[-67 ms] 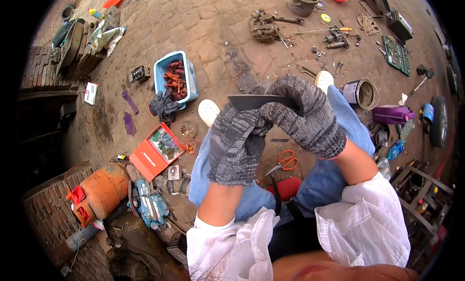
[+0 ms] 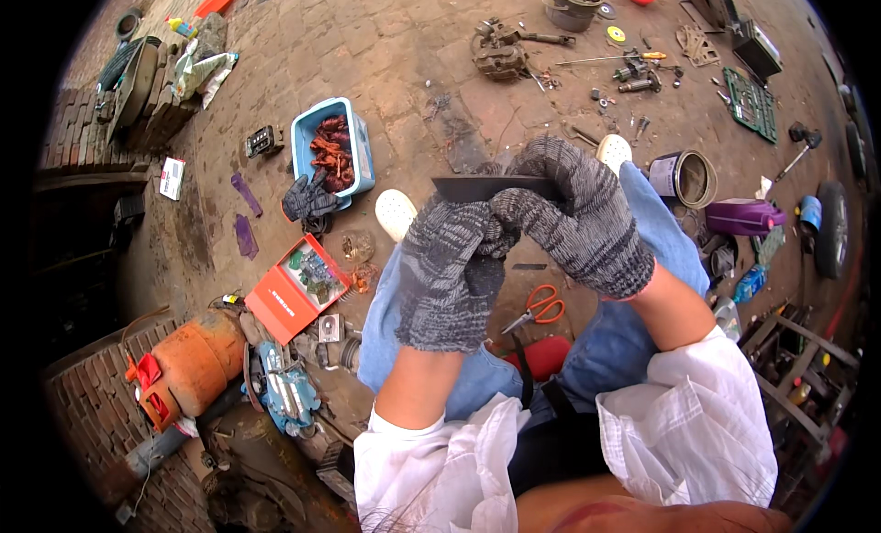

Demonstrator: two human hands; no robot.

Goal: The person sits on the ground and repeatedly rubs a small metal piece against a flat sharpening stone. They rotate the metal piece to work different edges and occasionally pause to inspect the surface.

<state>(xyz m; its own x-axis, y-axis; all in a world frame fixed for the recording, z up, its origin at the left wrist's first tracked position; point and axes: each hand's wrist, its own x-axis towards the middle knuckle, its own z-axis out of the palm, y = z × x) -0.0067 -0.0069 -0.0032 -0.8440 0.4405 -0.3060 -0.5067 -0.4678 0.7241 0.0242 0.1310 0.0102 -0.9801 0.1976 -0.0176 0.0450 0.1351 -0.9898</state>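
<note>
Grip on the flat dark strip [image 2: 491, 188] is unchanged from the frame a moment earlier: the strip stays level in front of the person, above the knees, with both gloved hands meeting at its lower edge. The left hand [image 2: 450, 271] pinches the strip from below near its middle, and the right hand [image 2: 578, 216] is curled around its right part, fingers closed over it; the two gloves touch. No shift in position shows, so the work reads as a steady hold rather than a new stage. Below the hands, orange-handled scissors [image 2: 540, 308] lie on the brick floor [image 2: 404, 46] between the blue-trousered legs. To the left, a blue tub [image 2: 360, 147] holds reddish-brown metal pieces, with a dark glove [image 2: 307, 201] lying against its near corner. Nearer the person, an open red box [image 2: 275, 299] contains small mixed parts. To the right, a round tin [image 2: 686, 178] stands tilted, its contents unclear, beside a purple jug [image 2: 741, 216]. An orange gas cylinder [image 2: 188, 368] lies at lower left.
</note>
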